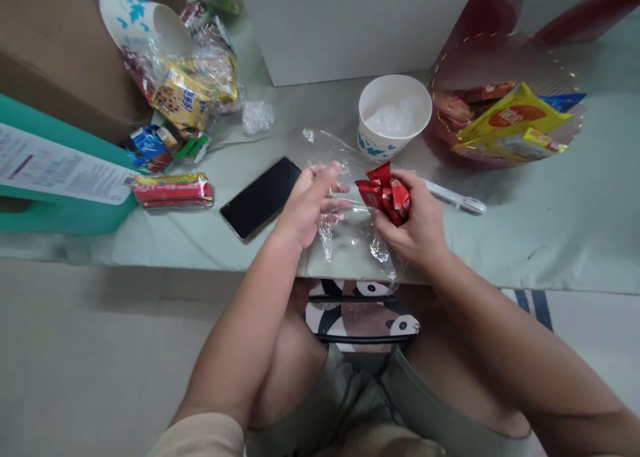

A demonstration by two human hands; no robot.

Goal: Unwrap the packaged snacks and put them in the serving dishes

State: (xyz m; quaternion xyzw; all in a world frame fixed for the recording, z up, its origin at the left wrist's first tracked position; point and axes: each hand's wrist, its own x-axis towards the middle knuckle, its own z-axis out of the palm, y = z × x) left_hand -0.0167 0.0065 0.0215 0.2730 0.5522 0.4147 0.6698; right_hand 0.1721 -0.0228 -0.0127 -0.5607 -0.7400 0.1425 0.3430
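Note:
My right hand [420, 220] is closed around several small, shiny red wrapped packets [390, 195], their crimped ends sticking out toward the left. A thin clear plastic bag [345, 240] spreads between my hands and hangs over the table's front edge. My left hand [315, 200] is at the bag's left side, fingers stretched out and apart, touching the film. Just left of that hand a black phone [260, 198] lies face up. Behind my hands stands a white paper cup [371, 140] with blue leaf prints, holding crumpled clear plastic.
A clear ribbed bowl [505, 63] of snack packets stands at the back right. A white handled tool [457, 198] lies near my right hand. At left are a tipped paper cup [120, 23], a snack pile [183, 100], a red packet [175, 191] and a green box [95, 220].

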